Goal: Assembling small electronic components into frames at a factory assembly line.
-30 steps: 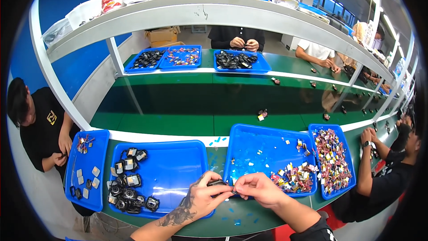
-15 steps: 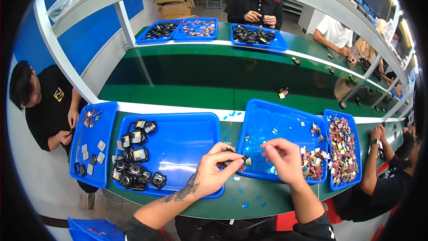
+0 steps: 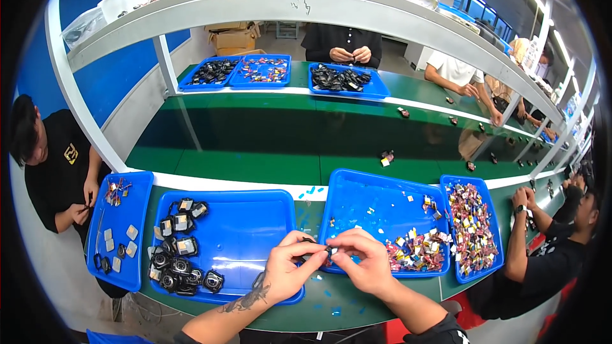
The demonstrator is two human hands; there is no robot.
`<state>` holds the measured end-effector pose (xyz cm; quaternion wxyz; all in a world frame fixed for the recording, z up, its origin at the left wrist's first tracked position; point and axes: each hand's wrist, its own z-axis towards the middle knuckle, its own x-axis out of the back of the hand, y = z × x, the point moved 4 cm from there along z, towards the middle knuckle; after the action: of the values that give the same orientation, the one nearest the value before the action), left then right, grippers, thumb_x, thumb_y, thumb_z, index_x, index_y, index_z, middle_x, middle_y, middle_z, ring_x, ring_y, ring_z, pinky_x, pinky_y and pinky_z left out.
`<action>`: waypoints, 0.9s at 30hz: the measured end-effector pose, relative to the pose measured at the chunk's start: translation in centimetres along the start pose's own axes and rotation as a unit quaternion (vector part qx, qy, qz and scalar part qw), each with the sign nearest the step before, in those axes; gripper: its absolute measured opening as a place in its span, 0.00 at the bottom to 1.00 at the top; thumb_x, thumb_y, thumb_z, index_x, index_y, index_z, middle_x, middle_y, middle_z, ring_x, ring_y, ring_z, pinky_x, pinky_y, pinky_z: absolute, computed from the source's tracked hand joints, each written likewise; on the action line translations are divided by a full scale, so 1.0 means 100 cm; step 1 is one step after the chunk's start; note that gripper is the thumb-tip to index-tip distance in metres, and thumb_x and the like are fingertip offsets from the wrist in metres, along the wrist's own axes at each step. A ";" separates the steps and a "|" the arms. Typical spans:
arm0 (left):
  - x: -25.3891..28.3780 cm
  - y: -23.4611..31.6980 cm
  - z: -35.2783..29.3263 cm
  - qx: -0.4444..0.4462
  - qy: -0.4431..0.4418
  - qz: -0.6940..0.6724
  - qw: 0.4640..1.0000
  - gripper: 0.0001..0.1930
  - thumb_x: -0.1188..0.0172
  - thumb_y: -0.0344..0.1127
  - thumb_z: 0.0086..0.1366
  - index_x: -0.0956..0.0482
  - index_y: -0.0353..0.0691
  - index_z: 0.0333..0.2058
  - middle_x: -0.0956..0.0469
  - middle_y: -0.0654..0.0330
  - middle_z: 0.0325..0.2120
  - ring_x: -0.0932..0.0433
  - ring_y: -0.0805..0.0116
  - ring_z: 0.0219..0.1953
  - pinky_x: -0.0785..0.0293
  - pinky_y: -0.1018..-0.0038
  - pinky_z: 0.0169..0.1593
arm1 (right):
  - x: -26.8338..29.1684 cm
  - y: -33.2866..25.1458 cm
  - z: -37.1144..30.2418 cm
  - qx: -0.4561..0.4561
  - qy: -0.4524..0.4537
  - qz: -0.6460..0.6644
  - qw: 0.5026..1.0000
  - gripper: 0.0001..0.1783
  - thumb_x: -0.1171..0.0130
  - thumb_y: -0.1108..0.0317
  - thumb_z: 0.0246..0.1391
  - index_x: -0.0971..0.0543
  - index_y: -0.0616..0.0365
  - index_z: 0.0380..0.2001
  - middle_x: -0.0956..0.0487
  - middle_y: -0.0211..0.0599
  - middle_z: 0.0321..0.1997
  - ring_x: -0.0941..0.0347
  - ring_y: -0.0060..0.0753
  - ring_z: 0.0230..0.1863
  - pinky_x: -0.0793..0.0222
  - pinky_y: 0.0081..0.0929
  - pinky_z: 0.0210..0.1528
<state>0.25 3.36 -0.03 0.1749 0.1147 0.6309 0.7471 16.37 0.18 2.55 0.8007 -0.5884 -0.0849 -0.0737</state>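
My left hand [image 3: 290, 271] has thumb and fingers pinched on a small black part [image 3: 329, 250], mostly hidden between the fingertips. From the other side my right hand [image 3: 366, 262] meets it, thumb and forefinger closed on the same part. A small white bit shows at the fingertips. Both hands are between two blue trays. Black watch-like casings [image 3: 185, 246] lie in the left part of the left tray [image 3: 255, 200]. The right tray [image 3: 382, 180] holds a pile of small wired pieces [image 3: 417, 251], silver, yellow and pink, plus blue film scraps.
A narrow blue tray [image 3: 475, 181] packed with similar wired pieces stands at right; another [image 3: 137, 185] with flat squares is far left. Beyond runs a green conveyor belt [image 3: 255, 140] with scattered parts [image 3: 387, 158]. A white shelf beam [image 3: 255, 3] spans overhead. Co-workers sit on several sides.
My right hand has come left from over the right tray to meet my left hand and close on the black part. The view has tilted up, so everything sits lower in the picture.
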 end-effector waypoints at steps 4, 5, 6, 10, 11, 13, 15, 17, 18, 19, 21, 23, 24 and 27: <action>-0.004 0.002 0.001 0.018 -0.026 0.013 0.999 0.11 0.45 0.23 0.64 0.22 0.31 0.45 0.28 0.56 0.43 0.26 0.73 0.43 0.27 0.79 0.45 | 0.000 0.008 0.006 0.027 0.031 -0.045 0.998 0.05 0.40 0.78 0.52 0.22 0.64 0.34 0.23 0.38 0.37 0.26 0.25 0.39 0.27 0.20 0.37; -0.006 -0.004 0.004 0.024 -0.011 -0.069 0.997 0.20 0.48 0.23 0.65 0.31 0.35 0.56 0.27 0.54 0.45 0.27 0.73 0.45 0.26 0.78 0.47 | 0.006 0.017 0.004 -0.030 0.069 0.017 0.997 0.03 0.43 0.77 0.55 0.22 0.64 0.33 0.23 0.37 0.36 0.26 0.24 0.38 0.27 0.21 0.38; -0.008 -0.005 0.006 0.059 -0.018 -0.155 0.986 0.25 0.49 0.22 0.65 0.40 0.37 0.61 0.27 0.54 0.47 0.26 0.71 0.46 0.26 0.77 0.47 | 0.011 0.018 0.003 -0.055 0.113 0.108 0.986 0.04 0.46 0.76 0.58 0.22 0.64 0.33 0.22 0.36 0.35 0.26 0.23 0.36 0.29 0.20 0.39; 0.003 -0.019 0.008 0.086 0.044 -0.206 0.974 0.17 0.48 0.21 0.64 0.34 0.34 0.52 0.25 0.52 0.49 0.25 0.72 0.47 0.27 0.77 0.47 | 0.025 0.018 0.000 -0.088 0.089 0.125 0.984 0.06 0.45 0.77 0.58 0.21 0.67 0.36 0.22 0.34 0.38 0.28 0.21 0.39 0.30 0.20 0.43; 0.007 -0.019 0.009 0.078 0.042 -0.195 0.977 0.16 0.48 0.21 0.64 0.33 0.34 0.51 0.25 0.51 0.49 0.25 0.72 0.47 0.27 0.77 0.48 | 0.022 0.019 -0.001 -0.096 0.065 0.110 0.987 0.06 0.45 0.77 0.58 0.21 0.66 0.37 0.23 0.35 0.38 0.28 0.21 0.40 0.30 0.21 0.44; 0.008 -0.023 0.009 0.055 0.039 -0.194 0.979 0.14 0.46 0.22 0.64 0.30 0.32 0.49 0.23 0.51 0.47 0.24 0.73 0.45 0.27 0.78 0.47 | 0.014 0.018 -0.002 -0.097 0.018 0.076 0.992 0.07 0.45 0.78 0.57 0.20 0.65 0.37 0.23 0.35 0.39 0.28 0.22 0.40 0.29 0.22 0.44; 0.006 -0.018 0.006 0.077 0.036 -0.174 0.981 0.15 0.46 0.22 0.64 0.30 0.32 0.50 0.23 0.51 0.46 0.23 0.73 0.45 0.27 0.78 0.47 | 0.004 0.008 -0.001 -0.031 -0.050 -0.019 0.998 0.07 0.43 0.79 0.54 0.19 0.62 0.36 0.25 0.38 0.41 0.27 0.26 0.42 0.29 0.23 0.44; 0.002 -0.011 0.004 0.104 0.044 -0.122 0.986 0.18 0.45 0.21 0.63 0.30 0.31 0.52 0.21 0.53 0.44 0.23 0.72 0.45 0.26 0.77 0.49 | -0.004 0.003 -0.001 -0.040 -0.047 -0.039 0.997 0.07 0.42 0.78 0.54 0.19 0.61 0.36 0.26 0.39 0.42 0.26 0.29 0.44 0.26 0.23 0.44; 0.002 -0.011 0.002 0.104 0.042 -0.122 0.986 0.18 0.45 0.21 0.63 0.30 0.31 0.52 0.21 0.53 0.44 0.23 0.72 0.45 0.26 0.77 0.49 | -0.006 0.003 -0.002 -0.055 -0.044 -0.042 0.997 0.07 0.41 0.78 0.54 0.19 0.61 0.36 0.27 0.39 0.43 0.26 0.29 0.44 0.25 0.23 0.44; 0.000 -0.010 0.001 0.105 0.022 -0.143 0.984 0.18 0.44 0.21 0.63 0.29 0.31 0.52 0.22 0.53 0.44 0.23 0.72 0.46 0.26 0.77 0.50 | -0.005 0.005 -0.002 -0.055 -0.041 -0.042 0.997 0.07 0.41 0.78 0.54 0.19 0.61 0.36 0.27 0.39 0.43 0.26 0.29 0.44 0.25 0.23 0.44; -0.003 -0.009 0.002 0.093 -0.015 -0.196 0.976 0.21 0.43 0.22 0.63 0.31 0.29 0.55 0.22 0.52 0.44 0.23 0.70 0.47 0.27 0.76 0.53 | 0.001 0.017 -0.003 -0.099 0.005 0.025 0.995 0.07 0.40 0.78 0.53 0.19 0.60 0.37 0.27 0.39 0.44 0.26 0.29 0.45 0.24 0.24 0.43; -0.006 -0.008 0.003 0.084 -0.020 -0.215 0.973 0.21 0.44 0.23 0.64 0.33 0.28 0.56 0.23 0.52 0.46 0.23 0.70 0.48 0.28 0.76 0.54 | 0.004 0.006 -0.002 -0.076 0.017 0.011 0.997 0.07 0.40 0.78 0.53 0.18 0.61 0.37 0.27 0.39 0.44 0.26 0.28 0.45 0.24 0.25 0.42; -0.005 -0.008 0.003 0.074 -0.012 -0.230 0.970 0.22 0.44 0.23 0.64 0.34 0.26 0.57 0.23 0.51 0.47 0.24 0.70 0.49 0.28 0.76 0.54 | 0.002 0.003 -0.001 -0.052 0.017 0.002 0.998 0.07 0.40 0.78 0.53 0.18 0.61 0.37 0.27 0.39 0.44 0.26 0.28 0.45 0.24 0.25 0.41; 0.000 -0.011 0.003 0.085 0.017 -0.223 0.971 0.22 0.45 0.22 0.65 0.34 0.26 0.58 0.24 0.52 0.48 0.24 0.70 0.49 0.28 0.76 0.54 | 0.013 -0.010 0.002 0.029 0.030 -0.107 0.993 0.09 0.39 0.79 0.51 0.18 0.61 0.37 0.23 0.38 0.36 0.24 0.29 0.37 0.25 0.24 0.36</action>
<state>0.53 3.74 -1.03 0.3159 -0.0278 0.7049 0.6345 17.37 0.06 3.87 0.8069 -0.5502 -0.1257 -0.1742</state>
